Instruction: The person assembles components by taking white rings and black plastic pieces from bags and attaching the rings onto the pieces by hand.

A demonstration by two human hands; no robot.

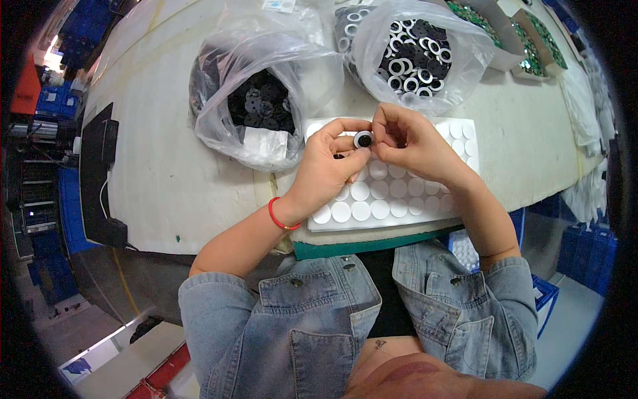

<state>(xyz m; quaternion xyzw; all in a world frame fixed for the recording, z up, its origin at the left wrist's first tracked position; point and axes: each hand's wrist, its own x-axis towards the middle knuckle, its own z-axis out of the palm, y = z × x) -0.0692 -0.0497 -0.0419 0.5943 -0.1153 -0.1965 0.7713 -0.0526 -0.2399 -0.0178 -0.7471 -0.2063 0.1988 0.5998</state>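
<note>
Over a sheet of round white stickers [379, 209], both hands meet at chest height. A small white ring with a black centre [363, 139] sits between the fingers and thumb of my left hand [320, 171]. Something dark, partly hidden, shows lower among those same fingers. My right hand [417, 145] is closed in a pinch right beside the ring's right edge; whatever its fingertips hold is too small to make out. Part of the sticker sheet is covered by the hands.
Beyond my left hand stands an open clear plastic bag of black discs [262, 103]. Another clear bag [465, 56] holds black and white rings behind the sheet. Cardboard boxes [508, 60] of green circuit boards are at the far right. A black device [101, 176] lies along the table's left edge.
</note>
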